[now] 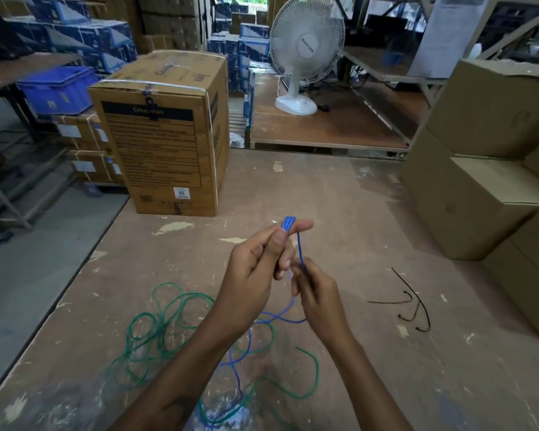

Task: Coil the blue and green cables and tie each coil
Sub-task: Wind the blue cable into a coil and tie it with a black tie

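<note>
Left hand [255,269]: I see it pinching a small folded bundle of the blue cable [288,223] between thumb and forefinger, above the table [371,213].
Right hand [316,293]: my view shows its fingers curled round the blue strand just below.
Green cable [156,331]: loose loops lying on the table, left of my forearms.
Black ties [413,306]: on the table, right.

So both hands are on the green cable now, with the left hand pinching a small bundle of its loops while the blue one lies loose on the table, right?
Not quite: the colours are swapped. The head view shows the left hand pinching a small bundle of blue cable loops, with the right hand on the same cable. The green cable lies loose on the table.
</note>
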The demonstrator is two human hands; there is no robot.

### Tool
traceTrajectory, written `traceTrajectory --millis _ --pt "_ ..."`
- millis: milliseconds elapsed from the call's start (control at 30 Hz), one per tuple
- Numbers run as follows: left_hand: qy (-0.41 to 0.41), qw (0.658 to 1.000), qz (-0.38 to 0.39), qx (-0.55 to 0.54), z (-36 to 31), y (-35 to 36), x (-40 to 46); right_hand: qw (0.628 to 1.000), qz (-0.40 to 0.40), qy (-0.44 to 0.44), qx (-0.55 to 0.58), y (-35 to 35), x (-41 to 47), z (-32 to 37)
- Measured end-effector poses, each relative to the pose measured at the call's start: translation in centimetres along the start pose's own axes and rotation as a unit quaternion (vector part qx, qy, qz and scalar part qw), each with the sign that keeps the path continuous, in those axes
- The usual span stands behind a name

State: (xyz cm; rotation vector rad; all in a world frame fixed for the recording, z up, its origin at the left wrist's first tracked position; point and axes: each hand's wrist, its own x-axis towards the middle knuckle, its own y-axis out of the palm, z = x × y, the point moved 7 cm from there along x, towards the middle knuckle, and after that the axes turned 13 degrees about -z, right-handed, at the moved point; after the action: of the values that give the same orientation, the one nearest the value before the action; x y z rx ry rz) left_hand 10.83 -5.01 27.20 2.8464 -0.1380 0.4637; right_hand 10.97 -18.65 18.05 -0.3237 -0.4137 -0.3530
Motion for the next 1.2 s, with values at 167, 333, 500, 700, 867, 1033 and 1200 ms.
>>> traceTrajectory --millis 167,333,500,700,867,1033,1200 --pt "-0.090 0.980 -0.041 -0.173 0.1 1.5 1.0 0.997 0.078 0.020 -0.017 2.9 -3.9 1.4" --pt "-0.075 0.974 -0.089 -0.196 -0.4 0.4 3.2 0.999 -0.028 0.032 -0.025 1.1 -5.0 3.1" --pt "-0.016 0.986 -0.137 -0.095 0.5 -1.7 4.3 0.997 -0.053 0.030 -0.055 -0.9 -5.3 3.8" --pt "0.214 0.928 -0.041 0.303 0.9 -1.9 3.7 0.982 0.033 0.132 0.133 -1.5 -5.6 7.2" --pt "0.269 0.896 0.048 0.349 -0.1 -1.4 2.8 0.974 0.032 0.124 0.185 -4.4 -3.3 10.1" --pt "0.162 0.932 0.080 0.314 -0.3 -2.7 2.2 0.996 -0.054 -0.028 0.070 -7.9 1.0 13.3" --pt "0.054 0.963 0.155 0.215 -1.3 -1.8 -0.7 0.984 -0.134 -0.069 0.094 -7.5 6.5 13.0"
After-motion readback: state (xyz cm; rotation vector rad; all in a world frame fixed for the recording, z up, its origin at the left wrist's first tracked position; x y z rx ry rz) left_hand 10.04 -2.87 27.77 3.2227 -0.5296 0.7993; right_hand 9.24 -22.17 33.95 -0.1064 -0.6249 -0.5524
